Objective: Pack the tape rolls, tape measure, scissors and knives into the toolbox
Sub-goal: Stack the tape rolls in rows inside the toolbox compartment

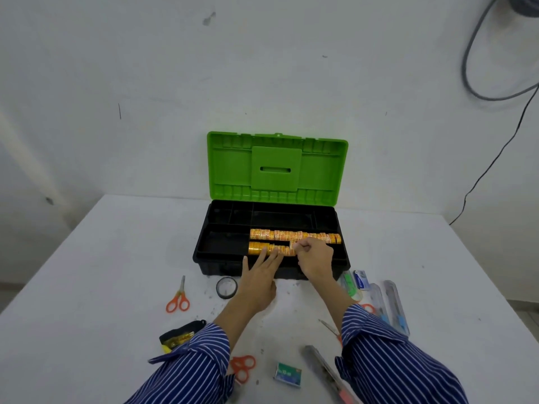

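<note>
Orange-labelled tape rolls [294, 235] lie in two rows in the near tray of the black toolbox [221, 246]; the right hand [315, 258] pinches one roll at the near row's right end, while the left hand [259, 272] rests flat-fingered against that row. They look light, stiff and prone to rolling, best pinched across the flat faces. Scissors [178, 297], the tape measure [180, 335] and knives [393, 304] lie on the table [87, 272], nearer than the box.

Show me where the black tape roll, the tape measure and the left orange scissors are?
black tape roll [227, 287]: head view, its ring.
tape measure [180, 336]: head view, black case.
orange scissors [178, 298]: head view, pivot above handles.
</note>
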